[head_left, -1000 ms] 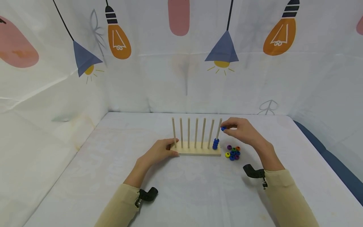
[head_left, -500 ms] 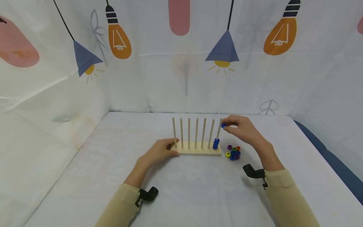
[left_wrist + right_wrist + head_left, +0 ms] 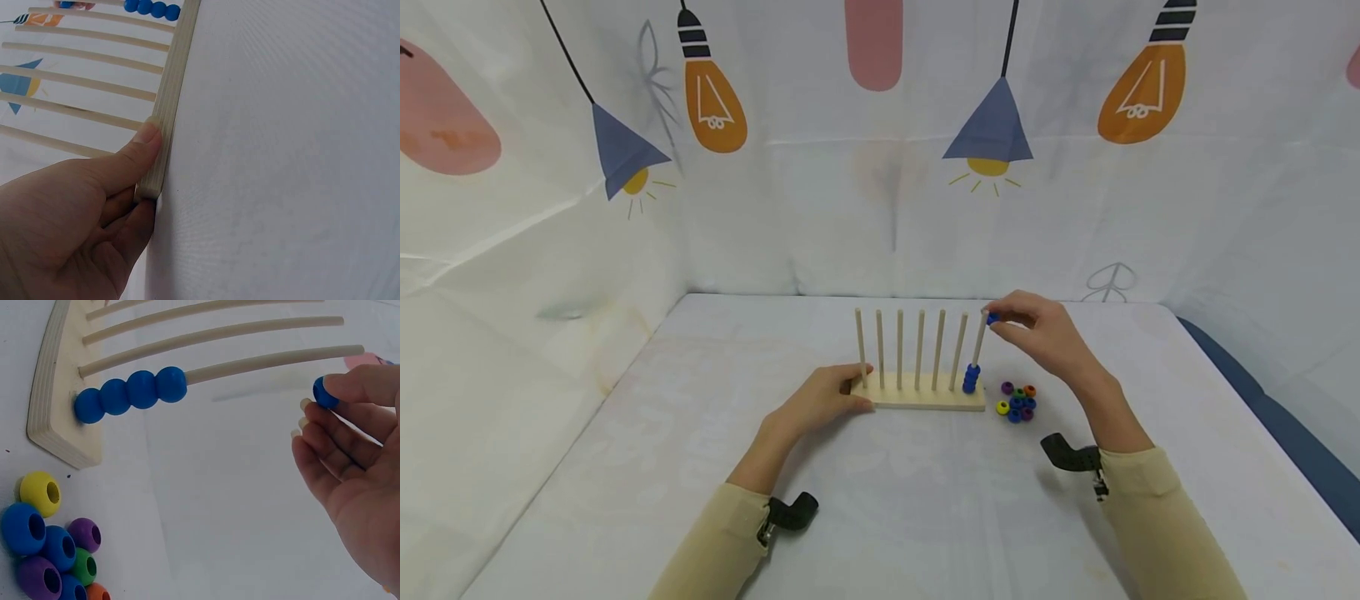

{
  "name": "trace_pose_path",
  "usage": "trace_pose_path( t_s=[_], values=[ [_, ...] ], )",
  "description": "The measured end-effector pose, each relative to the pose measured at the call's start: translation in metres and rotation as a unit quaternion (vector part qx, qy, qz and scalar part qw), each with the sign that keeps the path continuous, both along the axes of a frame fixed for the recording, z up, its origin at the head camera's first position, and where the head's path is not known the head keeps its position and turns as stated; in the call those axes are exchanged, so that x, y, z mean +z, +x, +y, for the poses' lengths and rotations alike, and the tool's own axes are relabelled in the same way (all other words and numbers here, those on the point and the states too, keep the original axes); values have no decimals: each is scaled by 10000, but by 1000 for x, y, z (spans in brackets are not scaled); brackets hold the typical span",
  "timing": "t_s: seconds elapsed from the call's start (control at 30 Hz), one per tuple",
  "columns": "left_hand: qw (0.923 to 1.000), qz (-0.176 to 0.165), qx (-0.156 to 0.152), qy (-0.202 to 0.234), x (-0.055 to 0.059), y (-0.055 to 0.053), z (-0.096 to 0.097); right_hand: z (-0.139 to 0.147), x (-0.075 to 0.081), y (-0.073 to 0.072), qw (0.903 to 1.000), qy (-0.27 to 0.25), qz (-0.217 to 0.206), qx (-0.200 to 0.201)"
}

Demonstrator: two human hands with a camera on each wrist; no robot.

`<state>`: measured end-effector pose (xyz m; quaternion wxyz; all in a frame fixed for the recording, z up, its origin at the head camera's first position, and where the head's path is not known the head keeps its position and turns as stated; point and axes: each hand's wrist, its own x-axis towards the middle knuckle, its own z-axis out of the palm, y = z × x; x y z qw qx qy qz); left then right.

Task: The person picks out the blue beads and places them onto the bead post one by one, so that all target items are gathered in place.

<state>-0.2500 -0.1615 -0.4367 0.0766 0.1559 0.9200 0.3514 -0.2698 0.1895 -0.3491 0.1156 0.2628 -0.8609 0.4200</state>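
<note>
A wooden peg board with several upright pegs stands on the table. Its left end is gripped by my left hand, thumb along the front edge in the left wrist view and fingers partly hidden. Several blue beads are stacked at the foot of the rightmost peg. My right hand pinches one blue bead between thumb and finger. That bead is beside the top of the rightmost peg, apart from it in the right wrist view.
To the right of the board lies a cluster of loose beads, among them a yellow bead, a green bead and an orange bead. A white cloth covers the table, and a printed curtain hangs behind it.
My right hand has risen with the blue bead along the rightmost peg, up to near its tip. The left hand and the peg board have stayed in place.
</note>
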Motion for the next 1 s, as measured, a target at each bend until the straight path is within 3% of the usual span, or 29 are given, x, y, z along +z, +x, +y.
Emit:
trace_pose_path(
  t_s=[0.47, 1.0],
  values=[
    [10000, 71, -48, 50, -1, 0, -1, -4, 7, 7, 9981, -476, 376, 44],
    [9999, 85, -60, 40, -2, 0, -2, -12, 14, 15, 9968, -712, 369, -36]
  ],
)
